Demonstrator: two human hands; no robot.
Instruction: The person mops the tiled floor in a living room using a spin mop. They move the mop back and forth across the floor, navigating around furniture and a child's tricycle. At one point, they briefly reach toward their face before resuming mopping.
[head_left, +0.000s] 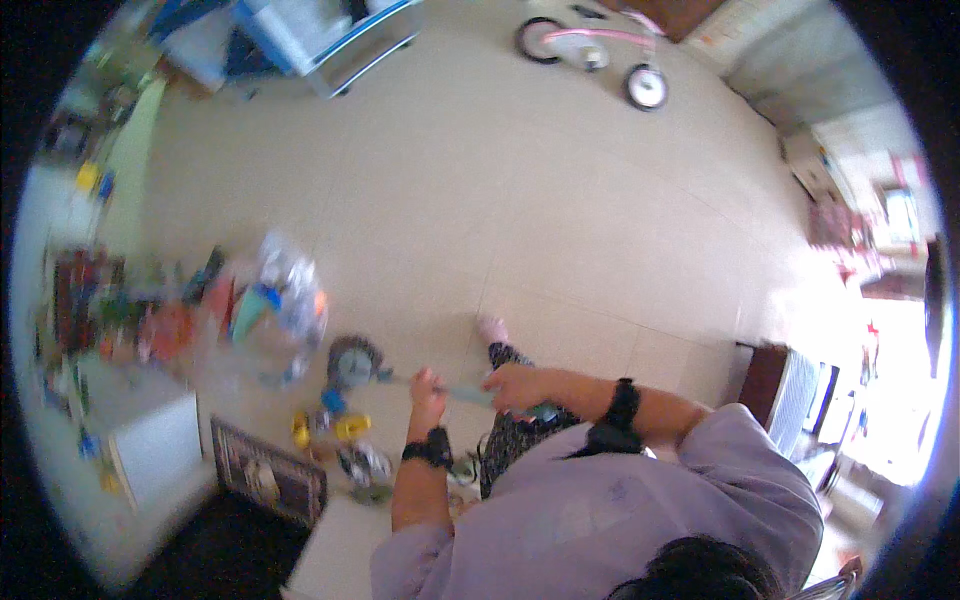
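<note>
A long pale-green handle (466,394) runs across in front of my body, with a round grey head at its left end. The kind of tool is blurred; it may be a round brush or mop. My left hand (427,396) is wrapped round the handle nearer to the grey head. Farther right, my right hand (517,386) grips the same handle close to my leg. Black bands circle both wrists. The grey head is close to the floor, beside a blue and yellow object (335,402).
To the left lies a heap of plastic bags and coloured things (285,295). A framed picture (268,470) leans near a white cabinet (158,450). A pink child's bicycle (595,45) and a blue-white wheeled cart (340,50) stand far off. One bare foot (490,328) shows.
</note>
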